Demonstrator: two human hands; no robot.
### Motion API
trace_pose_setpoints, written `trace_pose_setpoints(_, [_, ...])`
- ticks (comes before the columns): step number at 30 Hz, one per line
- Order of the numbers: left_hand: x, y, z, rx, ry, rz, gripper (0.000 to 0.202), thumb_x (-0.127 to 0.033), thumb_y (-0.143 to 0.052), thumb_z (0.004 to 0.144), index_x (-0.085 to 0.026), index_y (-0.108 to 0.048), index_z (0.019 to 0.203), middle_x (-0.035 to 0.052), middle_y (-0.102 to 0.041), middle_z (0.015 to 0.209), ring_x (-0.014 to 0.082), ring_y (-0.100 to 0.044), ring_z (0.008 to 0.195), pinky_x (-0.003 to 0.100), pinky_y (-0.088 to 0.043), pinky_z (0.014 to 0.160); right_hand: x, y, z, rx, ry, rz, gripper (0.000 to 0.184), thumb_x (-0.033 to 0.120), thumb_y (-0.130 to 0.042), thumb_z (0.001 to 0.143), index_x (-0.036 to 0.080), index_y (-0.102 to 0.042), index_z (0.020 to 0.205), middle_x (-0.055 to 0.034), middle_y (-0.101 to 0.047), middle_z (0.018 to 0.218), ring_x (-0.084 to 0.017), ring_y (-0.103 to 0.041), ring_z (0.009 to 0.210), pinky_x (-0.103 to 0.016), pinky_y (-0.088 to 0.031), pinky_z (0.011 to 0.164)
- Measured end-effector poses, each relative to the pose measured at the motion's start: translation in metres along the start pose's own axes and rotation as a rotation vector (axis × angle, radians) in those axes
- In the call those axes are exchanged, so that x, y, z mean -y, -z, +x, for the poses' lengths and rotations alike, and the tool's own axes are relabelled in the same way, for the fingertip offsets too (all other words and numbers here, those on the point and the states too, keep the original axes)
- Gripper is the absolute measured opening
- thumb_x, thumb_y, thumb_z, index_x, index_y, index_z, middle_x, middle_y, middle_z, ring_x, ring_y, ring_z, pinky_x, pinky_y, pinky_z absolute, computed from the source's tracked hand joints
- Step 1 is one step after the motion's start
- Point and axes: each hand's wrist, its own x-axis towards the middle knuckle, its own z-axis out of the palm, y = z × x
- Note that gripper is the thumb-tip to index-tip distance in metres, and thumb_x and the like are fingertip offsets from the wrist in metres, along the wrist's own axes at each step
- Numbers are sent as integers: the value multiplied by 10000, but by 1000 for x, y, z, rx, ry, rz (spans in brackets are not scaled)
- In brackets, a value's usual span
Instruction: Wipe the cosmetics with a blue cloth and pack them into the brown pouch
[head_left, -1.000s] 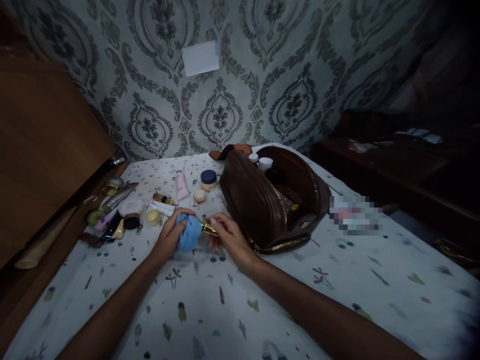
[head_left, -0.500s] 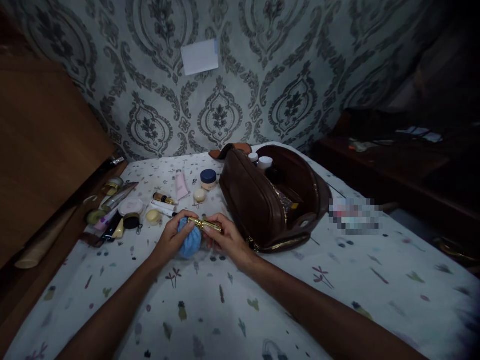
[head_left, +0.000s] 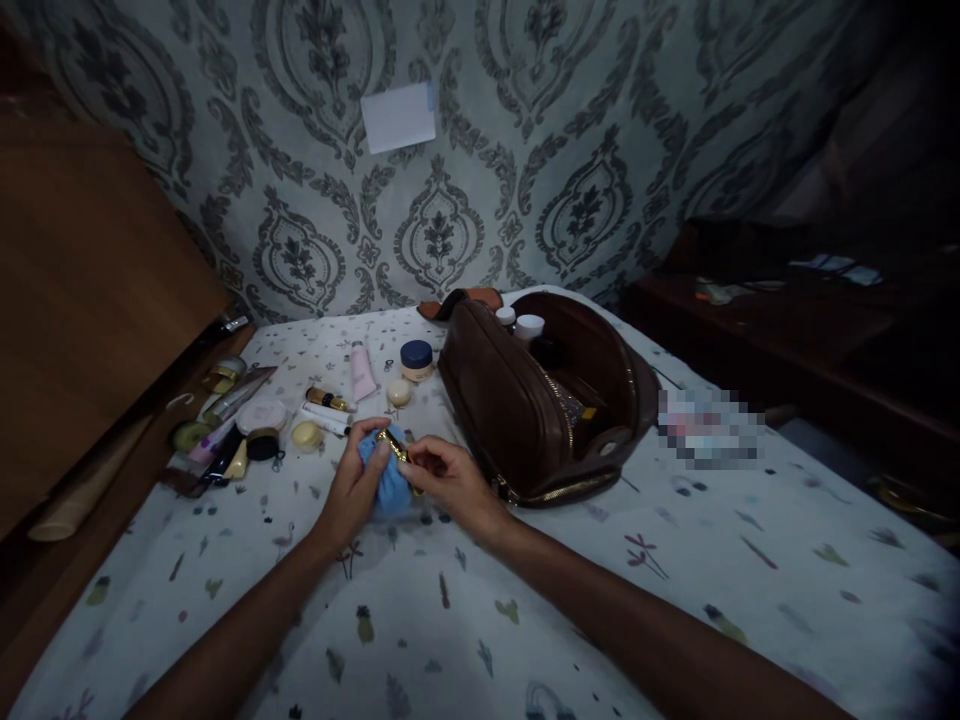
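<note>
My left hand [head_left: 358,480] is closed around a soft blue cloth [head_left: 393,490] and one end of a shiny gold cosmetic tube [head_left: 392,444]. The fingers of my right hand [head_left: 454,483] pinch the lower end of the same tube, which lies slanted across the cloth. The exact kind of cosmetic cannot be made out. Just beyond my left hand lie a white tube [head_left: 327,417] and a dark-and-gold bottle [head_left: 327,398]. To the right of my hands stands a brown leather bag [head_left: 502,395], unzipped, with white-capped containers [head_left: 529,326] inside.
A pink squeeze tube [head_left: 362,370], a blue-lidded jar [head_left: 417,358] and a small cream-coloured jar [head_left: 399,392] are behind my hands. More cosmetics, including a black-lidded jar [head_left: 262,443], crowd the left edge. A wooden panel [head_left: 97,300] rises at left; a patterned wall closes the back.
The gold tube has turned from nearly level to slanting down to the right. My right hand has shifted slightly, and the blue cloth sits a little further right.
</note>
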Motion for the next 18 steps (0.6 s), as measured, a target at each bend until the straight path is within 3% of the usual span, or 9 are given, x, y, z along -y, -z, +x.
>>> trace_pose_setpoints(5, [0,-5,-7,167,-2,-33,502,-463,-555,944,-235,-411,1367,54,-580,1200,195,-575,1063,299,-445,957,-3,1,1,-53,-41,112,341,475,-780,717,204,-674,895,-3,-637,808,-161,-575,760,-284,-465,705])
trace_pose_setpoints(8, [-2,-3,-6,232,-32,3,474,-438,-565,945,-219,-439,1346,44,-616,1120,197,-592,1015,301,-456,925,-4,0,-2,-62,-48,202,381,476,-787,711,221,-611,933,-7,-657,892,-170,-617,851,-295,-495,788])
trace_pose_setpoints(12, [-8,0,-2,185,-109,197,327,-435,-537,953,-199,-547,1179,19,-642,950,188,-598,874,287,-467,813,3,1,-7,-31,-47,102,320,521,-648,844,218,-546,841,13,-585,818,-148,-581,783,-263,-476,729])
trace_pose_setpoints(15, [-9,2,-1,157,-196,333,294,-404,-528,950,-202,-564,1160,42,-660,1008,211,-613,926,311,-470,848,9,3,-8,-25,-5,-101,330,508,-581,893,203,-564,769,1,-554,789,-153,-553,762,-262,-447,691])
trace_pose_setpoints(18, [-5,3,-1,170,-287,480,314,-384,-515,949,-213,-562,1208,75,-659,1082,233,-622,994,332,-474,874,13,5,-6,-71,32,-159,289,485,-615,876,200,-605,830,-11,-575,822,-160,-551,787,-264,-440,685])
